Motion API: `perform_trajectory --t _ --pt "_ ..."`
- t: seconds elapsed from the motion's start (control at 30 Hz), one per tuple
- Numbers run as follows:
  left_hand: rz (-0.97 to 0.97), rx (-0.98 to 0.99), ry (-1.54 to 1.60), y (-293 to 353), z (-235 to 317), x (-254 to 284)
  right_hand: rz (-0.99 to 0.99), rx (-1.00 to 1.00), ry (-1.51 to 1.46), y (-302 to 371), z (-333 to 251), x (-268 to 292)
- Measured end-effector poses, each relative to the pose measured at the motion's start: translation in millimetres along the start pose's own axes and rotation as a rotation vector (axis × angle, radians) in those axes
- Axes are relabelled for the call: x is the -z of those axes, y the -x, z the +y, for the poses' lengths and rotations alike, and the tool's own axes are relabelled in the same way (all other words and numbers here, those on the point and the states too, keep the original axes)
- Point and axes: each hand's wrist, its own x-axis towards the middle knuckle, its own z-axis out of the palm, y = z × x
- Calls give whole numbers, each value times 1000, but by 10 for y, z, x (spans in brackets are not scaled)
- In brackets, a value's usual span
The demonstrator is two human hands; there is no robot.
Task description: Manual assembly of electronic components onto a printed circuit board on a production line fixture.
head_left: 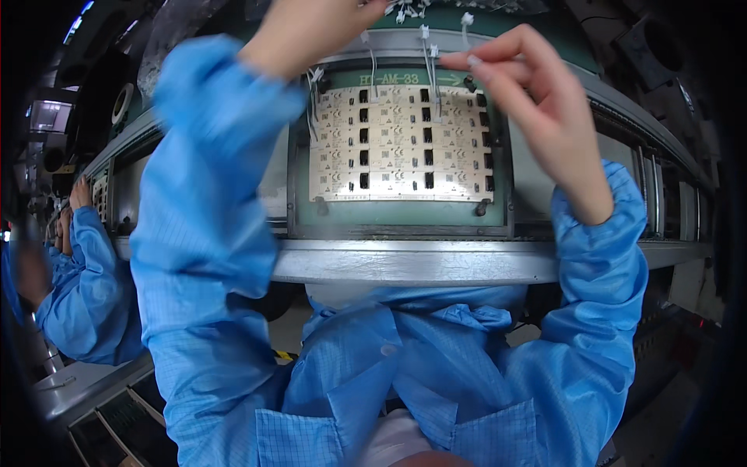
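Right hand [556,109] narrowed to a thumb-and-forefinger pinch, it holds a thin white wire lead with a small white plastic connector [467,20] on top, over the far right corner of the work. Nearest the body runs a silvery metal rail [420,261]; beyond it a green flat carrier plate [405,216] bears a cream rectangular circuit-board panel [461,159] set with rows of black blocks [363,157]. That panel should be stiff and light but easily harmed on its faces, so its outer edges look the safest hold. Along its far side stand more white wire leads [435,82], likely near weightless and springy, apt to tip or bend if brushed; the firm connector end, or the wire just beneath it, seems the best place to pinch. Farthest off, the left hand [307,33] reaches toward a loose heap of white connectors [408,11]; its fingers are mostly cut off by the upper edge, so I cannot tell whether they grip anything.
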Motion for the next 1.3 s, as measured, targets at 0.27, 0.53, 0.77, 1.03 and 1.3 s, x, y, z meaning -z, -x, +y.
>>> perform_trajectory --t 0.27,0.53,0.77,1.03,1.3 --pt "81 -273 -240 -628 -423 -742 -23 33 227 87 -31 -250" --pt "-75 -173 -274 -682 -300 -988 18 134 273 40 10 -301" --pt "89 117 351 -694 -575 -644 -134 141 310 -206 60 -522" --pt "-98 352 839 -87 -321 173 -63 281 676 -134 207 -849" --pt "68 262 828 1403 -153 241 -16 193 690 -136 220 -901"
